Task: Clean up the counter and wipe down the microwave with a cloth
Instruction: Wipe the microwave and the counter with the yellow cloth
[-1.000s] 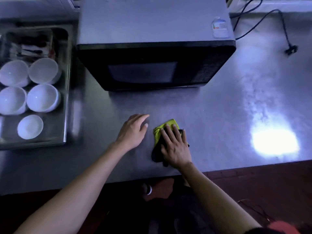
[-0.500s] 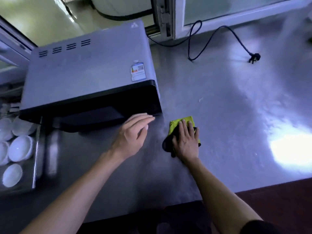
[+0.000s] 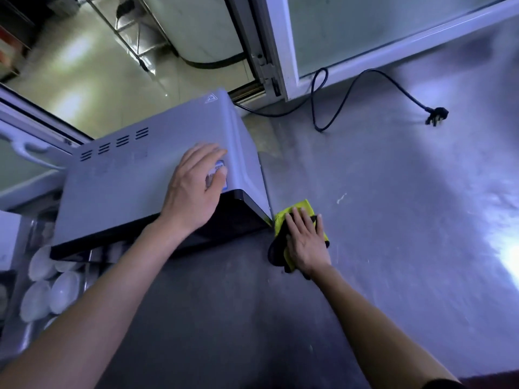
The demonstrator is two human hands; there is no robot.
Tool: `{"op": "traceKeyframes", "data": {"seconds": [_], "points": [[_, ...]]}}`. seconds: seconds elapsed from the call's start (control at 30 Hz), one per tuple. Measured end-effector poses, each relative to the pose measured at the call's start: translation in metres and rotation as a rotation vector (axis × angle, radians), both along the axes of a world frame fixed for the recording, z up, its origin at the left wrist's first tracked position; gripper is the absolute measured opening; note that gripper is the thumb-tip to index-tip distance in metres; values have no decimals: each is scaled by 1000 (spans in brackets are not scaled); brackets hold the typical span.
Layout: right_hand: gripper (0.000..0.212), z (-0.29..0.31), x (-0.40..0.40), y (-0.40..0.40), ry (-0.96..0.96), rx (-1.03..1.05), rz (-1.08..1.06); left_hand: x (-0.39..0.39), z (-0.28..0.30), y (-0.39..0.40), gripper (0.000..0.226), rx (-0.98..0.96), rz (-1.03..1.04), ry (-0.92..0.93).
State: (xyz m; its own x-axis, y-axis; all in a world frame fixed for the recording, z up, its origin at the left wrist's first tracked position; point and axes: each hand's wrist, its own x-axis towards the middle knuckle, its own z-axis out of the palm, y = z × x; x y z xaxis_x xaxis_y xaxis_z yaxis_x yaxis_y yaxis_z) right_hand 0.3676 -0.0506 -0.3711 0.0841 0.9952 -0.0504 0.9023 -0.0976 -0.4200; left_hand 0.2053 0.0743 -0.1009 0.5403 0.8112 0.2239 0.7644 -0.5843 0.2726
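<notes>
A grey microwave point(image 3: 134, 186) with a black front stands on the steel counter point(image 3: 393, 220). My left hand point(image 3: 193, 186) rests flat on its top near the front right corner, partly covering a sticker. A yellow-green and black cloth point(image 3: 300, 209) lies on the counter just right of the microwave's front corner. My right hand point(image 3: 306, 240) presses down on the cloth with straight fingers.
The microwave's black power cord and plug point(image 3: 436, 115) lie loose on the counter at the back right. A steel tray with several white bowls point(image 3: 56, 293) sits left of the microwave. A small white smear point(image 3: 341, 197) marks the counter beyond the cloth. A window frame point(image 3: 280, 51) borders the back.
My left hand has lifted from the counter onto the microwave's top. My right hand slid the cloth right and back, next to the microwave's corner. The view swung right.
</notes>
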Motion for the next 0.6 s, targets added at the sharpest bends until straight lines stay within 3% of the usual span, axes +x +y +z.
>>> {"op": "traceKeyframes", "data": {"seconds": [0.2, 0.37, 0.6], "points": [[55, 2, 1, 52, -13, 21, 52, 28, -7, 61, 43, -78, 201, 89], [57, -1, 9, 99, -3, 70, 84, 40, -14, 98, 57, -29, 217, 166], [58, -6, 24, 172, -25, 80, 105, 41, -27, 102, 53, 54, 224, 116]]}}
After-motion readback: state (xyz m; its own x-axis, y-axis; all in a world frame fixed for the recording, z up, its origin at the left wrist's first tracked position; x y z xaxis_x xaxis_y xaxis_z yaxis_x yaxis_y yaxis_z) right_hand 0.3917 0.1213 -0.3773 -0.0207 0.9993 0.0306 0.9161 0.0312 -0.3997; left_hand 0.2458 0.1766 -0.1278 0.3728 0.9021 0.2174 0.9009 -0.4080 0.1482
